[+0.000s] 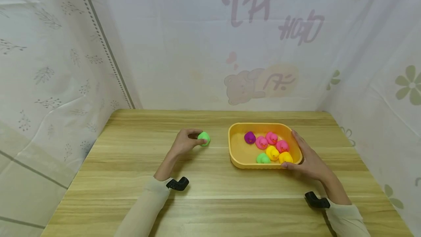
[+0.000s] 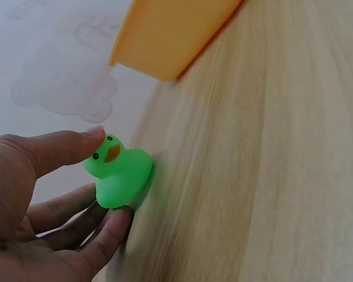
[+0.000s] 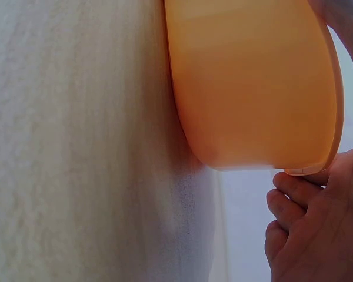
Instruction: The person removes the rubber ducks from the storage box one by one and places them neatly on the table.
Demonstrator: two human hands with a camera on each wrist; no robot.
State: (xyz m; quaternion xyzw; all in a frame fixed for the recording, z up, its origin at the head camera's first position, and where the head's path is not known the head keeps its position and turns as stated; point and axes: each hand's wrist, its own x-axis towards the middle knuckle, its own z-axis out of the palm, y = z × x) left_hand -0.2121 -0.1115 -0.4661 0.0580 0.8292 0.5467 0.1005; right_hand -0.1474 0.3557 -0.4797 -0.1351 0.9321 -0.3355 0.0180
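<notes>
My left hand (image 1: 184, 143) pinches a small green rubber duck (image 1: 203, 138) between thumb and fingers, low over the table, to the left of a yellow plastic bin. In the left wrist view this duck (image 2: 122, 177) shows its orange beak and black eyes, with the thumb at its head. My right hand (image 1: 310, 162) grips the right end of the bin (image 1: 241, 155), thumb over the near rim and fingers at the far right corner. Inside lie a purple duck (image 1: 250, 137), three pink ducks (image 1: 261, 142), two yellow ducks (image 1: 272, 153) and another green duck (image 1: 263, 158).
The bin stands on a light wood-grain table (image 1: 210, 185), right of the middle. Behind the table hangs a pale printed curtain (image 1: 184, 46), with more patterned cloth at both sides. Each wrist wears a black device (image 1: 178, 184).
</notes>
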